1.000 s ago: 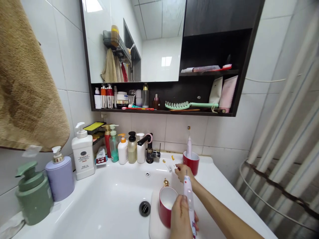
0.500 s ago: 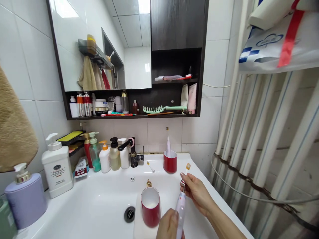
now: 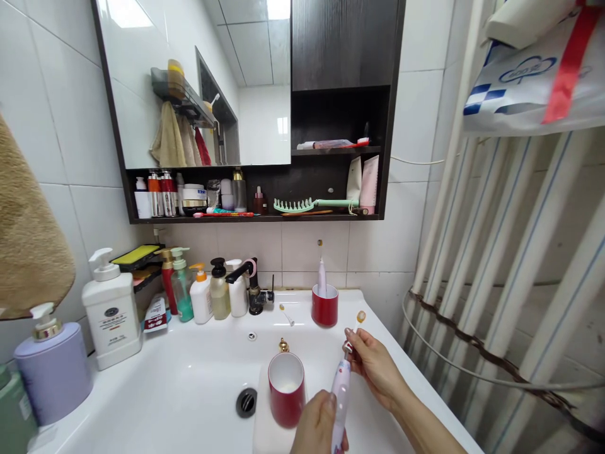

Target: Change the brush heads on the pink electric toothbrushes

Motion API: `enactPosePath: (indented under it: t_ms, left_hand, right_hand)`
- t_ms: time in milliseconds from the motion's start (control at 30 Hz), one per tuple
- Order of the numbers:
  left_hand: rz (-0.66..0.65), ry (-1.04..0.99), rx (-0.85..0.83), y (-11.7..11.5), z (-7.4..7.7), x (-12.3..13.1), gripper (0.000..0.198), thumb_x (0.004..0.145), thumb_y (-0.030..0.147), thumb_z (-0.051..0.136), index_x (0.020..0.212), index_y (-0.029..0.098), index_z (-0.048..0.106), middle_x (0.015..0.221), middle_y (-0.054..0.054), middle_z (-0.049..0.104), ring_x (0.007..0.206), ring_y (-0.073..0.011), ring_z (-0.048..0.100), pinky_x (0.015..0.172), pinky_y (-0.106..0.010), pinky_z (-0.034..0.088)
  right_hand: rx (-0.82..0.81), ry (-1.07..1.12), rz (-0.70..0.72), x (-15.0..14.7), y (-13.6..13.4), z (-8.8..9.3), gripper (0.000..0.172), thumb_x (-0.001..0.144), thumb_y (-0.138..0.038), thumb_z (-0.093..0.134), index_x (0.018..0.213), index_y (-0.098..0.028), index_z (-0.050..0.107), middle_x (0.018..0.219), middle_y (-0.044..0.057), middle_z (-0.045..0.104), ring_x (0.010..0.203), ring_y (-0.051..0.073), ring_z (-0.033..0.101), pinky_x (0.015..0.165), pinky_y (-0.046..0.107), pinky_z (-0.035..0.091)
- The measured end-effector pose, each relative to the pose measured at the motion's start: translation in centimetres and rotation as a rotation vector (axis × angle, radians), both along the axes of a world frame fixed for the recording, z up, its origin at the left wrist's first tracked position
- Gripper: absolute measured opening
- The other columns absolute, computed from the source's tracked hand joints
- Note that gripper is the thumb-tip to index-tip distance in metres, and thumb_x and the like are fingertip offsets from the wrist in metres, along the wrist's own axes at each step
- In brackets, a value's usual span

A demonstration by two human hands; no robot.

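Observation:
My left hand is wrapped round the pale pink handle of an electric toothbrush, tilted up over the basin. Between thumb and fingers, my right hand pinches a toothbrush head whose yellowish bristles point upward. The head's lower end is at the metal shaft on top of the handle; part of the shaft shows, and I cannot tell how firmly they are joined. Left of my hands stands a red cup with a white inside. Another brush head lies on the basin's back ledge.
A second red cup holds another electric toothbrush. The black faucet rises behind the white basin. Pump bottles line the left side. A dark mirror cabinet hangs above; pipes run along the right.
The view has shifted slightly. The toothbrush handle and the brush head appear a little closer together, with less of the metal shaft showing. Both hands keep their grips.

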State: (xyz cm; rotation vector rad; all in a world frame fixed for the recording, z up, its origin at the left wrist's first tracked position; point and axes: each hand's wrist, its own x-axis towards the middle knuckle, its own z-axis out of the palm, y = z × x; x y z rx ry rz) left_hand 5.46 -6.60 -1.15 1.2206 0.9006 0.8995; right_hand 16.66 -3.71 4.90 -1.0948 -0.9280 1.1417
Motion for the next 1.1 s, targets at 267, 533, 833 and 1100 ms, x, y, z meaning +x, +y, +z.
enactPosePath:
  t_ms: [267, 533, 833, 1100]
  left_hand:
    - [-0.005, -0.009, -0.002, 0.4, -0.3, 0.0, 0.051, 0.052, 0.067, 0.024, 0.06, 0.017, 0.034, 0.038, 0.007, 0.039, 0.029, -0.0028, 0.032, 0.032, -0.016, 0.023]
    - [-0.027, 0.023, 0.014, 0.6, 0.0, -0.3, 0.049, 0.056, 0.064, 0.024, 0.063, 0.017, 0.034, 0.042, 0.007, 0.039, 0.029, -0.0028, 0.033, 0.032, -0.016, 0.023]
    - [-0.015, 0.069, 0.055, 0.7, -0.3, -0.3, 0.047, 0.058, 0.063, 0.023, 0.062, 0.018, 0.034, 0.042, 0.007, 0.038, 0.029, -0.0023, 0.032, 0.033, -0.016, 0.023]
    - [-0.026, -0.014, 0.003, 1.1, 0.8, -0.8, 0.047, 0.058, 0.063, 0.023, 0.066, 0.017, 0.034, 0.044, 0.006, 0.04, 0.031, -0.0046, 0.035, 0.032, -0.017, 0.021]
  right_hand:
    - [-0.016, -0.116, 0.044, -0.2, 0.1, -0.4, 0.026, 0.06, -0.039, 0.048, 0.051, -0.016, 0.039, 0.046, -0.006, 0.039, 0.042, 0.004, 0.035, 0.044, 0.019, 0.032]
    - [-0.022, -0.163, 0.058, -0.7, -0.4, 0.0, 0.03, 0.062, -0.042, 0.044, 0.05, -0.015, 0.042, 0.046, -0.005, 0.041, 0.041, 0.005, 0.035, 0.045, 0.02, 0.031]
    - [0.014, -0.205, 0.043, -0.8, 0.2, -0.9, 0.03, 0.062, -0.043, 0.044, 0.051, -0.016, 0.042, 0.045, -0.004, 0.042, 0.04, 0.006, 0.037, 0.041, 0.02, 0.03]
    - [-0.035, -0.17, 0.168, -2.5, -0.9, -0.4, 0.033, 0.061, -0.047, 0.042, 0.057, -0.015, 0.046, 0.045, -0.003, 0.048, 0.039, 0.006, 0.04, 0.04, 0.019, 0.031]
